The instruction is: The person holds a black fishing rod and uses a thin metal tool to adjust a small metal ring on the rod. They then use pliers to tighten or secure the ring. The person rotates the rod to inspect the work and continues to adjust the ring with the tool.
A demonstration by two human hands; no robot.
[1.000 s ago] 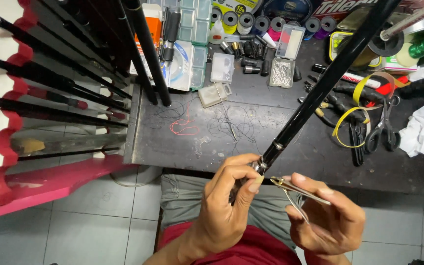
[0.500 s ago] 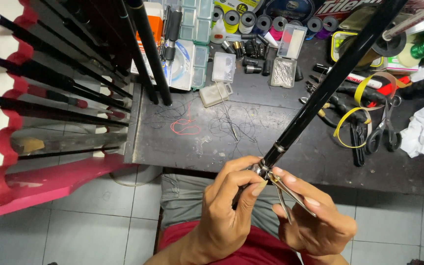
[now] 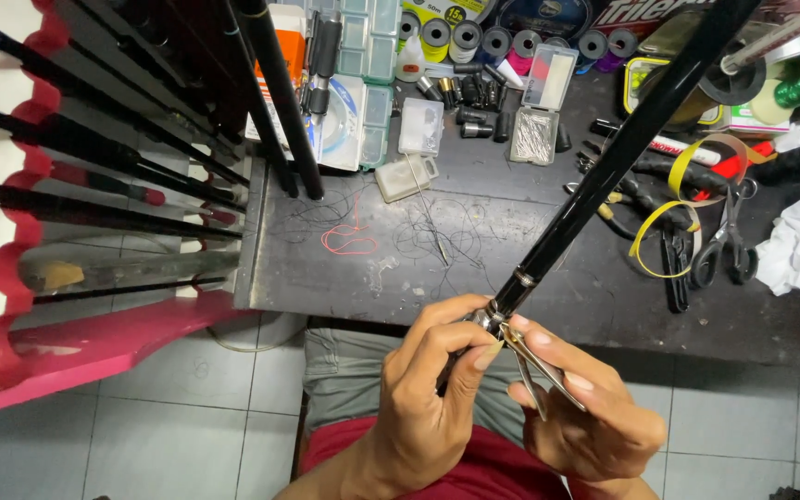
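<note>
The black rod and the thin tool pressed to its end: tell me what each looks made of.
Black rod: glossy, smooth black shaft with a long highlight, likely carbon or fibreglass composite; a silvery metal ring sits near the end, which the left hand holds. Thin tool: two slim, pale, shiny arms, probably steel, held in the right hand.

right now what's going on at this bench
A person holds the thin end of a long black rod over a dark workbench. The left hand pinches the rod's metal tip, and the right hand holds a thin metal tool against it. Scissors, pliers and thread spools lie on the bench.
</note>
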